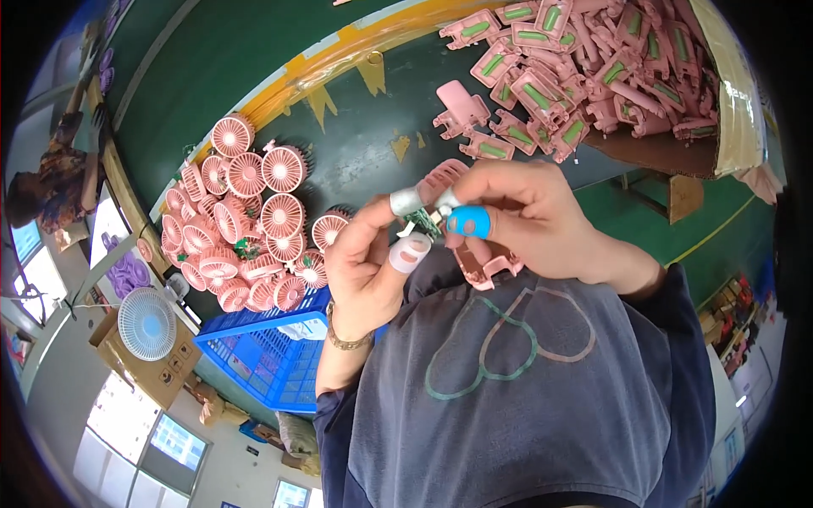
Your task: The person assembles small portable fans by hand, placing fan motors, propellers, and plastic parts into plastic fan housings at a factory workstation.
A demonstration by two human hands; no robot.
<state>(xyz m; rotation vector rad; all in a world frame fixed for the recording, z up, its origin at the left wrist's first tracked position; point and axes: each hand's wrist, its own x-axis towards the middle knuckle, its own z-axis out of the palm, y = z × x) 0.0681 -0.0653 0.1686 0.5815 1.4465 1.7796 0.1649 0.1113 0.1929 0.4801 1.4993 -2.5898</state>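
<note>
My left hand (366,264), with pale tape on its thumb and a fingertip, pinches a small green circuit board (426,222) with a white connector. My right hand (542,222), its thumb wrapped in blue tape, closes its fingertips near the board on a small white piece (445,200), probably a plug. Under the right fingers is a pink plastic housing (487,264), open side showing, apparently held by that hand. Just behind the fingertips shows a ribbed pink fan head (442,178), partly hidden; whether it joins the board I cannot tell.
Pink fan heads (246,176) lie heaped on the green table (356,127) at left. Pink handle shells with green strips (542,93) spill from a cardboard box (741,102) at right. A blue crate (262,360) and a white fan (146,324) stand left. Another person (63,182) is far left.
</note>
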